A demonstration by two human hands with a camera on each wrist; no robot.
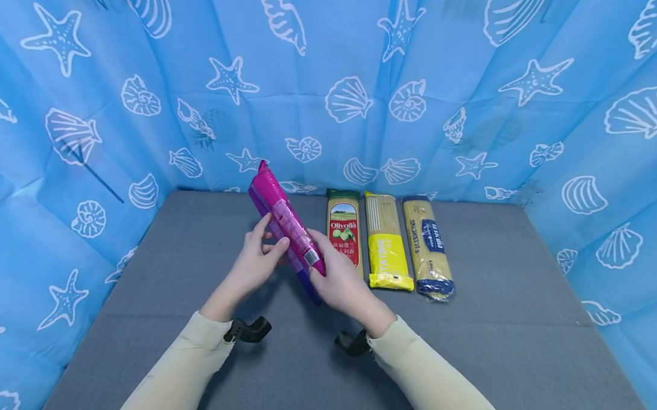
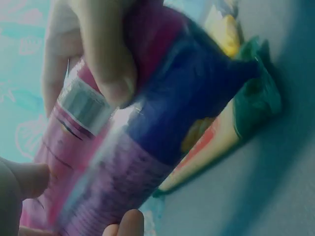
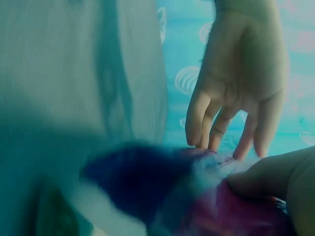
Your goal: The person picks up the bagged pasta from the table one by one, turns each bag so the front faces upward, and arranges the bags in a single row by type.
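Note:
A magenta and purple plastic packet [image 1: 287, 221] is held tilted above the table, its upper end leaning left and away. My right hand [image 1: 339, 280] grips its lower end near the barcode, thumb on the magenta side; in the left wrist view that thumb [image 2: 115, 83] presses beside the barcode. At the packet's left side is my left hand [image 1: 251, 262], thumb and fingers spread loosely about it. The right wrist view shows the left fingers [image 3: 221, 123] extended, reaching to the packet. Its dark blue end [image 3: 142, 182] is blurred there.
To the right, side by side on the grey table [image 1: 491, 344], lie a red-labelled Olivoilà pasta packet [image 1: 344, 225], a yellow pasta packet [image 1: 386, 245] and a blue-ended spaghetti packet [image 1: 427, 244]. The right hand partly covers the red-labelled one. A blue seashell curtain [image 1: 303, 97] surrounds the table.

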